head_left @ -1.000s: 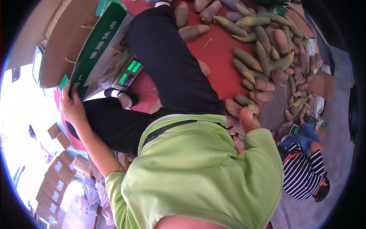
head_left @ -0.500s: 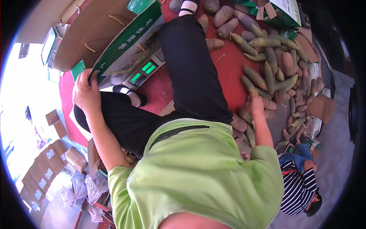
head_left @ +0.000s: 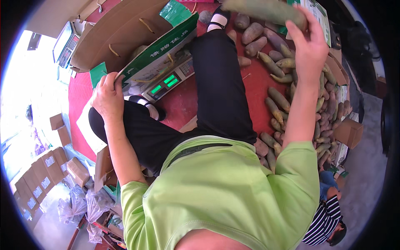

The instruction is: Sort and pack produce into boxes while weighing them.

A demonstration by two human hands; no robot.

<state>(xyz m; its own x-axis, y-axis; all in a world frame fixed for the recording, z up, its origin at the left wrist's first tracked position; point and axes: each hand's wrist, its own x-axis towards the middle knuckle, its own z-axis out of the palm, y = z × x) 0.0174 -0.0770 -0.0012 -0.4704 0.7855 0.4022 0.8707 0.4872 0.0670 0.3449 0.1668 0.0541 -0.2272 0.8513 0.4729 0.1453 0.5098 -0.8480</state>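
My right hand (head_left: 307,41) is raised at the upper right, shut on a long greenish-brown root vegetable (head_left: 263,10). My left hand (head_left: 108,98) grips the flap of an open cardboard box with a green printed side (head_left: 160,58). That box rests on a digital scale with a green lit display (head_left: 168,81). Several more root vegetables (head_left: 279,100) lie spread over the red mat (head_left: 183,102) to my right. My legs in black trousers stretch across the mat between scale and vegetables.
Small cardboard boxes (head_left: 37,179) are stacked at the lower left, beside clear plastic bags (head_left: 79,204). A second scale (head_left: 66,41) sits at the upper left. Another person in a striped shirt (head_left: 327,221) crouches at the lower right. A brown box (head_left: 349,132) stands right of the vegetables.
My right hand has lifted from the pile on the mat with a root vegetable in it and now holds it high. The left hand stays on the box flap.
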